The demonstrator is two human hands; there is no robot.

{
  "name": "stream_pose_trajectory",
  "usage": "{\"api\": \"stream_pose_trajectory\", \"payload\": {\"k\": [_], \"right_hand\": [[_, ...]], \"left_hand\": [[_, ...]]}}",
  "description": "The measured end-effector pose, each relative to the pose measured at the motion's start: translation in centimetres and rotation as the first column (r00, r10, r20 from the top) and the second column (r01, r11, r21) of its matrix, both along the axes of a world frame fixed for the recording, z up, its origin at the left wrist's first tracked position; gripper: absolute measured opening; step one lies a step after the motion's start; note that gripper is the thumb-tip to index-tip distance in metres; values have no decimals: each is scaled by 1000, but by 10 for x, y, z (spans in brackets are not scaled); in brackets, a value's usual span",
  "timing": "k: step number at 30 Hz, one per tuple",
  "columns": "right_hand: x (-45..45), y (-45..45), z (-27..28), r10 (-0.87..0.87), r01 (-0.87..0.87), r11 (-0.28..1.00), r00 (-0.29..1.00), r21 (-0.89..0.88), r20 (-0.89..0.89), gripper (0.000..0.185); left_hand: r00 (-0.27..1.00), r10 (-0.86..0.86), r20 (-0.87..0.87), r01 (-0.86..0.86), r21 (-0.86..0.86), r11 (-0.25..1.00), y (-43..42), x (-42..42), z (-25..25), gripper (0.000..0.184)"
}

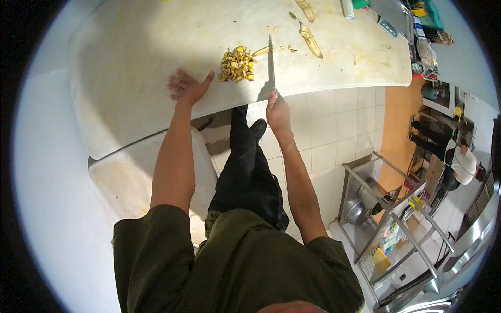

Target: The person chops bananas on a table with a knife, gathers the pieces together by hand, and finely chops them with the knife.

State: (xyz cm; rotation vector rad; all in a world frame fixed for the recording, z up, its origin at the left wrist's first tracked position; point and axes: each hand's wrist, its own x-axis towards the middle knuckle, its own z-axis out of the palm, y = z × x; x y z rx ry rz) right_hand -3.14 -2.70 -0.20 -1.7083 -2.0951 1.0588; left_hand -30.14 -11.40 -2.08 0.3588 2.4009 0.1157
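Observation:
A heap of small yellow-and-brown chopped pieces (pixel 238 64), which look like plantain or banana, lies on the white worktop (pixel 172 31). To the left of the heap is my left hand (pixel 190 87), fingers spread and thumb out, holding nothing. My right hand (pixel 277 110) is closed round the handle of a kitchen knife (pixel 271 65) at the worktop's near edge. The blade points away from me, right of the heap. A narrow yellowish strip (pixel 263 50) lies between heap and blade, and a few scraps (pixel 287 49) lie just beyond the blade.
Long peels (pixel 311 40) lie farther right on the worktop. A metal tray (pixel 391 18) and packages stand at its right end. A metal rack (pixel 383 208) holding a steel bowl (pixel 357 213) stands on the tiled floor. Another person (pixel 459 161) is at the far right.

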Motion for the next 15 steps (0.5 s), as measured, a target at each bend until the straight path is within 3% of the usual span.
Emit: {"api": "stream_pose_trajectory", "payload": {"k": [5, 6, 7, 9, 10, 11, 13, 15], "right_hand": [[15, 18, -13, 85, -87, 996, 995, 34, 57, 49], [18, 29, -8, -54, 46, 954, 998, -295, -19, 49], [21, 41, -3, -206, 137, 789, 977, -599, -49, 49], [16, 42, -4, -211, 146, 817, 976, -557, -54, 52], [12, 33, -9, -73, 68, 978, 997, -195, -21, 55], [11, 25, -13, 40, -51, 980, 997, 190, 65, 59], [1, 24, -1, -101, 87, 972, 994, -220, -51, 63], [-8, 19, 21, -290, 185, 772, 954, -609, -79, 68]], "left_hand": [[1000, -4, 11, 4, -8, 1000, -1, -3, -9, 141], [1000, -2, 5, 2, 1, 1000, 0, -1, -8, 141], [1000, 3, -4, -3, 8, 1000, 0, 0, -7, 141], [1000, 11, 18, -11, 23, 1000, -1, -2, 0, 140], [999, 6, 54, -8, 30, 1000, -1, -3, 6, 140], [996, -2, 94, -2, 37, 999, -1, -2, 12, 140], [997, 3, 71, -5, 36, 999, 0, -5, 3, 140], [1000, 1, 26, -2, 47, 999, -5, -3, -4, 140]]}}
